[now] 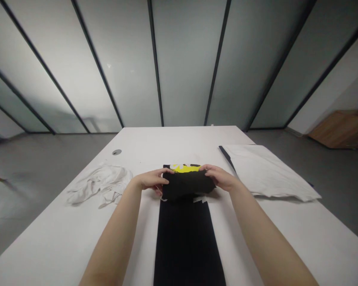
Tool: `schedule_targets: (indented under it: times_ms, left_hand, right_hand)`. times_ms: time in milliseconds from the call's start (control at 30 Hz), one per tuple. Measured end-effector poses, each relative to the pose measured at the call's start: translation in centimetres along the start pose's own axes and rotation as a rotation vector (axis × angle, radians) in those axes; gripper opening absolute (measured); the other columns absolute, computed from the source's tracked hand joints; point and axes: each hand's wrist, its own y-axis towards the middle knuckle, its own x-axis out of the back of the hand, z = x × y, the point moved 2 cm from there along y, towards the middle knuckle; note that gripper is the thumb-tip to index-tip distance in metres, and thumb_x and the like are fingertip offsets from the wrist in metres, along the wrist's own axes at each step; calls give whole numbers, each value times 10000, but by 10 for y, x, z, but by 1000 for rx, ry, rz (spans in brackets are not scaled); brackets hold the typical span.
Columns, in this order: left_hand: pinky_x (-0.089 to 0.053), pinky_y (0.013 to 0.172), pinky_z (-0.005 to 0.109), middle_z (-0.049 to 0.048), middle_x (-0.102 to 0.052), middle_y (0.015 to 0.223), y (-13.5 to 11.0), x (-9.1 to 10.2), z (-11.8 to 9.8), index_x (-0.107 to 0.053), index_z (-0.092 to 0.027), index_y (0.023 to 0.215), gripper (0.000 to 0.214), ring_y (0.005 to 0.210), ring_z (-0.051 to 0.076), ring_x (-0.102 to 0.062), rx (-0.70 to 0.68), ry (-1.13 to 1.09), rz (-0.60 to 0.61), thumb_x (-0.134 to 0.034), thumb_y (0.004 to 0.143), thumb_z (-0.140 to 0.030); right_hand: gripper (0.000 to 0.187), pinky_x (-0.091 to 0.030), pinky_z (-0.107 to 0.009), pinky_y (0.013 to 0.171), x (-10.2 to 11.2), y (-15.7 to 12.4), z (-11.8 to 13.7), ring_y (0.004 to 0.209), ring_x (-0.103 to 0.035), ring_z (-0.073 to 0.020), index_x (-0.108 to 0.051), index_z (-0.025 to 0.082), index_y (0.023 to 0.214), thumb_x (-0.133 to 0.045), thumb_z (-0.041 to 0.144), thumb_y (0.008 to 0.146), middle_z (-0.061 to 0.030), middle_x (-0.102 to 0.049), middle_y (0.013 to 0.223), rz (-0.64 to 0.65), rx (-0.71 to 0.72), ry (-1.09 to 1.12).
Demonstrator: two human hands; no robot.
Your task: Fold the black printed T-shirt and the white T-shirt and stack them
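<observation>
A long black garment (186, 234) with a yellow and white print lies down the middle of the white table (286, 234), folded into a narrow strip. Its far end is turned back toward me into a thick fold (187, 184). My left hand (151, 180) pinches the left edge of that fold. My right hand (219, 176) pinches the right edge. Both hands have their fingers closed on the cloth, thumbs underneath.
A crumpled white garment (100, 184) lies on the table to the left. A flat stack of folded white cloth (268, 171) lies at the right, over a dark layer. A round cable hole (116, 152) sits far left. Glass partition walls stand behind.
</observation>
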Motion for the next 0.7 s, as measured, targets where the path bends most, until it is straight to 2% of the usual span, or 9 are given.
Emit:
schedule_targets:
  times_ms: [67,133,200,300,367,467,567,633,700]
  left_hand:
    - [-585,592,272,18,-706,821,4,3,6,-568,-282,1376,619,668,197,-731,56,-18,-67,-810,818,-392]
    - [-567,582,249,-7,-671,733,14,4,12,-581,-271,1333,560,614,165,-693,51,-73,-243,-804,843,-422]
    - [-531,564,220,-31,-635,679,24,2,15,-584,-266,1323,525,563,131,-635,2,-143,-387,-796,862,-401]
    - [-442,514,186,-38,-619,681,36,-5,17,-594,-256,1331,540,532,106,-579,-116,-240,-488,-818,851,-358]
    - [-401,496,184,-24,-636,714,41,-9,18,-599,-246,1340,581,539,108,-579,-176,-302,-507,-845,824,-352]
    - [-438,529,207,9,-681,781,46,-13,21,-568,-241,1400,654,591,136,-627,-191,-387,-475,-845,817,-344]
    - [-528,635,254,64,-740,952,48,-16,23,-558,-250,1441,691,723,172,-696,-190,-391,-409,-839,812,-304]
    - [-565,744,282,105,-749,1111,50,-17,23,-637,-232,1366,617,868,199,-724,-233,-334,-398,-849,786,-251]
    - [-574,826,301,126,-743,1189,54,-18,23,-710,-200,1266,505,966,221,-723,-265,-296,-416,-832,776,-197]
  right_hand:
    - [256,-483,-208,597,6,-1,-6,724,-654,-143,-721,231,1000,-807,334,781,1,-739,883,19,-56,37]
    - [347,-541,-249,668,5,1,-12,799,-701,-171,-711,257,1111,-829,359,801,-23,-766,969,-19,-88,96]
    - [529,-576,-297,731,-1,5,-17,871,-735,-205,-663,284,1290,-832,293,789,-49,-784,1045,-55,-92,143]
    - [742,-580,-298,738,-15,8,-17,889,-746,-209,-595,290,1440,-762,129,736,-63,-791,1113,-63,-67,164]
    - [814,-568,-267,704,-24,7,-14,857,-740,-185,-596,292,1457,-698,58,684,-52,-788,1150,-55,-55,160]
    - [833,-577,-246,729,-31,7,-14,895,-744,-171,-634,284,1428,-650,21,638,-45,-779,1215,-40,-40,171]
    - [660,-605,-278,842,-30,11,-19,996,-749,-193,-713,248,1313,-682,55,682,-63,-773,1262,-46,-23,197]
    - [510,-606,-325,929,-28,15,-24,1036,-751,-212,-744,224,1244,-728,118,746,-85,-774,1265,-62,-15,217]
    - [459,-590,-369,1005,-28,20,-28,1065,-753,-228,-750,219,1238,-761,169,783,-97,-781,1254,-87,6,237]
